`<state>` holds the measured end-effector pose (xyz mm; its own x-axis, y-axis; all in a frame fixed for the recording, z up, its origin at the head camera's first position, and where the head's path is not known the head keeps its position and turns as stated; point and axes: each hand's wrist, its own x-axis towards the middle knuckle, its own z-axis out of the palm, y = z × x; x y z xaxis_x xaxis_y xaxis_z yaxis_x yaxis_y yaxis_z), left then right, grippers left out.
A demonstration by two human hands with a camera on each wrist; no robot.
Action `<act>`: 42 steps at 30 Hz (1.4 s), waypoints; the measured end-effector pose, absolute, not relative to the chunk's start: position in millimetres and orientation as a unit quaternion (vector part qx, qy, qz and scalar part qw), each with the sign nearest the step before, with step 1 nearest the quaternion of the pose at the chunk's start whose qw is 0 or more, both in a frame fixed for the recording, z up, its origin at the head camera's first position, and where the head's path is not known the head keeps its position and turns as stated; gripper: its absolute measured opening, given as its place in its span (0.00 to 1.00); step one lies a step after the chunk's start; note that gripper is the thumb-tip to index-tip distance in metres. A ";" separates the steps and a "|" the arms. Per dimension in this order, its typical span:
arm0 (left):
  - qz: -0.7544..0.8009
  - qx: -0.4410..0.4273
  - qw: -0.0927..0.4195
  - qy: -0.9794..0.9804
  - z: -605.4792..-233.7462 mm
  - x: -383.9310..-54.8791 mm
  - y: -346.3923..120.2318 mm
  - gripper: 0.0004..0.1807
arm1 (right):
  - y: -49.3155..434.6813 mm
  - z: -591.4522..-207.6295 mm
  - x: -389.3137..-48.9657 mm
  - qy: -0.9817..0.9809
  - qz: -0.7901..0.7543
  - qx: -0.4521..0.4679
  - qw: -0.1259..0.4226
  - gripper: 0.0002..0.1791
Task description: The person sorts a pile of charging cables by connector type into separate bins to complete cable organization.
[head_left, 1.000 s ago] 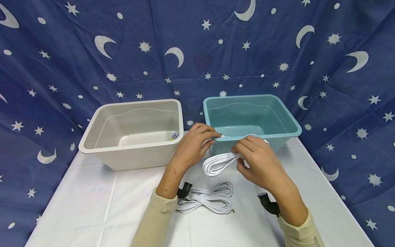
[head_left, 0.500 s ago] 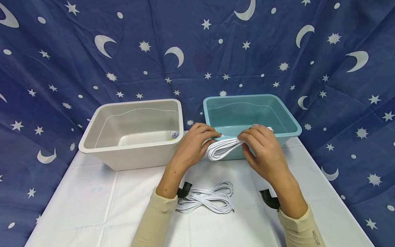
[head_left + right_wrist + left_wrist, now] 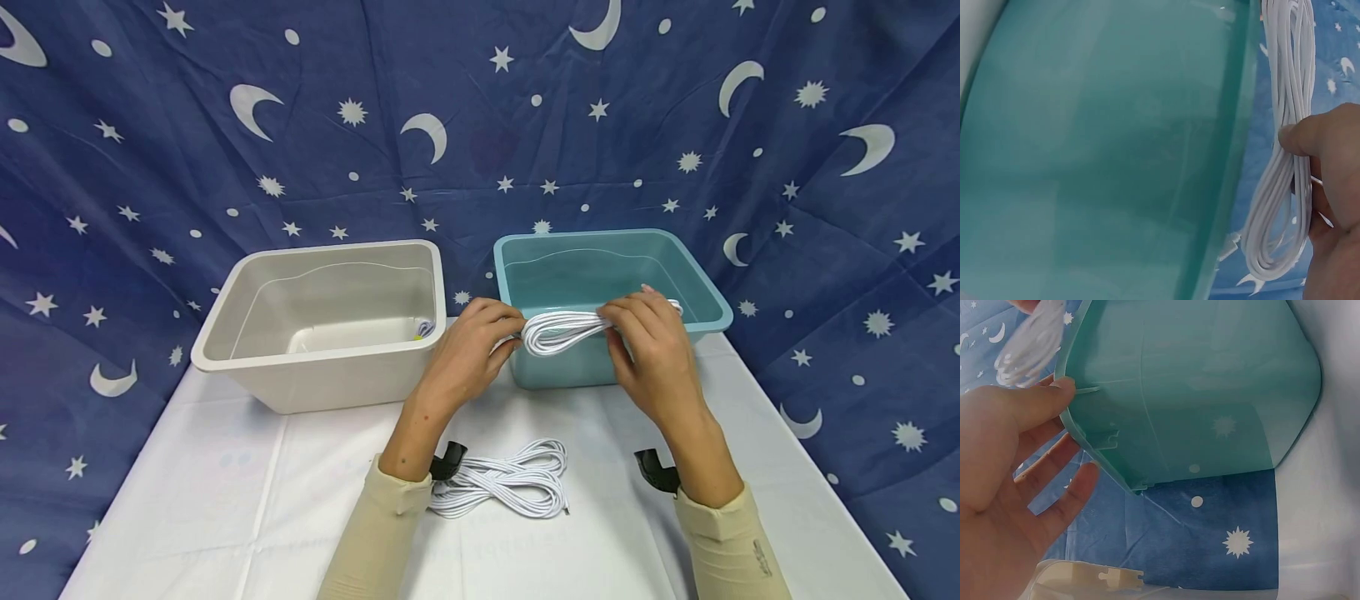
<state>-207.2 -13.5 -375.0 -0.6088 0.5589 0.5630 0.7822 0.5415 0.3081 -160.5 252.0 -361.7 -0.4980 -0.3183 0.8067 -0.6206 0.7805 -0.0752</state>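
Observation:
My right hand (image 3: 652, 358) pinches a folded bundle of white cable (image 3: 562, 331) and holds it over the front rim of the teal bin (image 3: 562, 371). In the right wrist view the thumb presses across the middle of the white strands (image 3: 1285, 94), and a looped end hangs below. My left hand (image 3: 471, 346) grips the teal bin's front left corner. In the left wrist view its thumb lies on the outside of the rim, with fingers behind it. A second white cable bundle (image 3: 525, 487) lies on the table, partly hidden by the left wrist's black mount (image 3: 448, 461).
A beige bin (image 3: 337, 387) stands to the left, with a small coiled cord (image 3: 425, 329) in its right corner. White cloth (image 3: 322, 500) covers the table. Behind hangs a blue curtain (image 3: 480, 108) with moons and stars.
My right hand has lifted the cable bundle up and to the right, from in front of the teal bin to over its front rim. The left hand has stayed at the corner.

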 end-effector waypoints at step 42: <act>-0.283 -0.396 0.193 -0.852 -374.6 -205.6 -14.6 0.15 | 225.3 -375.3 -156.4 -0.875 0.167 0.261 0.371 0.08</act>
<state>-205.6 -14.6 -374.6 -0.6121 0.5654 0.5528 0.7838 0.5260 0.3299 -156.4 225.3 -375.3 -0.5874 -0.3332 0.7376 -0.5819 0.8072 -0.0988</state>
